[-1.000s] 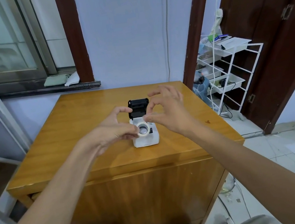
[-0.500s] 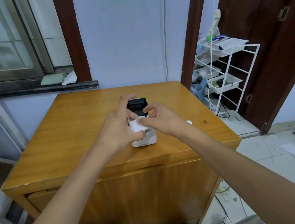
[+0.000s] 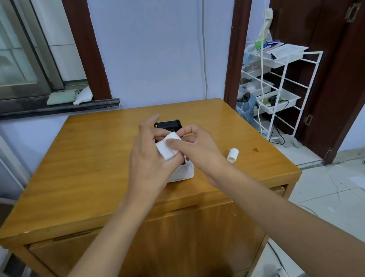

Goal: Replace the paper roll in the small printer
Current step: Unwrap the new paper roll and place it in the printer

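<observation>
1. Paper roll [image 3: 168, 148]: one, white, held above the printer [image 3: 182, 171], pinched between both hands.
2. Second roll [image 3: 232, 155]: one, white, lying on the wooden table [image 3: 73, 171], right of the printer and apart from it.
3. Printer: one, white body, black lid [image 3: 167, 125] raised (front marking too small to read).
4. Left hand [image 3: 149, 161]: fingers curled around the roll. Right hand [image 3: 198, 146]: thumb pressed on its paper.
5. White wire rack [image 3: 282, 78]: one, far right.

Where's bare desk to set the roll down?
Left of the printer, out to the desk edge: bare. Far strip behind the lid: bare. Crowded: centre, both hands on the roll; the core lies right.
</observation>
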